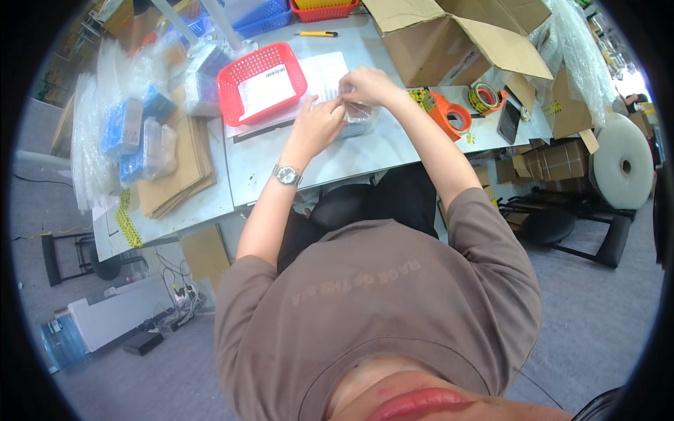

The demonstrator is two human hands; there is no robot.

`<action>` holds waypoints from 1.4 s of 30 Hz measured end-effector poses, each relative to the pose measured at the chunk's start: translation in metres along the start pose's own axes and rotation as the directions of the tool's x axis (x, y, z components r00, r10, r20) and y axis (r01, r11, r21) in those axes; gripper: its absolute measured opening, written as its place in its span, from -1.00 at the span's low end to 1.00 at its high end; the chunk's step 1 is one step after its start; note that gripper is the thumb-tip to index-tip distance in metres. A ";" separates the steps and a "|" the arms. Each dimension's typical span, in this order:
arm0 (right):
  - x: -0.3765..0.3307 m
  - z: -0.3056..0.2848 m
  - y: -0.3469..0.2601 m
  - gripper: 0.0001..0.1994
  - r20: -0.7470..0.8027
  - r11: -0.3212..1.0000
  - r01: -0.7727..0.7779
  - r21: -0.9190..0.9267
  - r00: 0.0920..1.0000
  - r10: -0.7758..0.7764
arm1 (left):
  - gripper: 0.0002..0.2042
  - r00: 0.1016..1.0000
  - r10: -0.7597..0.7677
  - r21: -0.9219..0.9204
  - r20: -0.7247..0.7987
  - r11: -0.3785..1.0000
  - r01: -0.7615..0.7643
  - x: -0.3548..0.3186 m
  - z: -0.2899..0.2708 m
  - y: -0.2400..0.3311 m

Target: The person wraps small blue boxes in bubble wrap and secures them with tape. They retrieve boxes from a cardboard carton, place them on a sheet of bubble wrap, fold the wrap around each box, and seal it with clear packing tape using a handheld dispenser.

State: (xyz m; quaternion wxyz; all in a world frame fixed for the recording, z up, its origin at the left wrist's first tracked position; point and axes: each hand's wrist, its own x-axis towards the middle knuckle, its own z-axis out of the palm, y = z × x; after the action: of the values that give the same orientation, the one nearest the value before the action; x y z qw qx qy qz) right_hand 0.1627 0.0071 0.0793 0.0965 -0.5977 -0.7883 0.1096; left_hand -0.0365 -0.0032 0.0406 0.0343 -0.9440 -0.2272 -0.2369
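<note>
A small package in clear plastic wrap (359, 119) lies at the table's front, between my hands. My right hand (370, 87) comes over its top with the fingers bent into a pinch on the wrap. Against its left side, my left hand (320, 129) is closed on the wrap's edge, its index finger pointing away. The fingertips of both hands nearly meet, and what lies inside the wrap is hard to make out. Just left of my left hand, a red perforated basket (229, 84) holds a white printed sheet (267, 91). More paper (326, 68) lies beside and beneath the basket.
Orange tape dispensers (449, 118) and a phone (509, 123) lie to the right, below an open cardboard box (435, 52). A yellow cutter (317, 34) lies farther back. At left are bubble-wrapped blue packs (123, 128) and stacked brown cardboard (184, 165).
</note>
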 end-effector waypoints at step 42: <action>-0.069 0.098 0.019 -0.79 0.022 -0.056 0.017 0.998 0.775 0.632 | -0.74 0.521 -0.774 -0.880 0.360 -0.097 0.464 -0.028 0.054 -0.020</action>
State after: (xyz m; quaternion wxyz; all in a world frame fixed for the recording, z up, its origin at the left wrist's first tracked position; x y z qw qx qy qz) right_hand 0.1707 -0.0605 -0.0208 0.6327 -0.5330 -0.2683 0.4936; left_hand -0.0443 0.0124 -0.0210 -0.5980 -0.5019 -0.4535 -0.4299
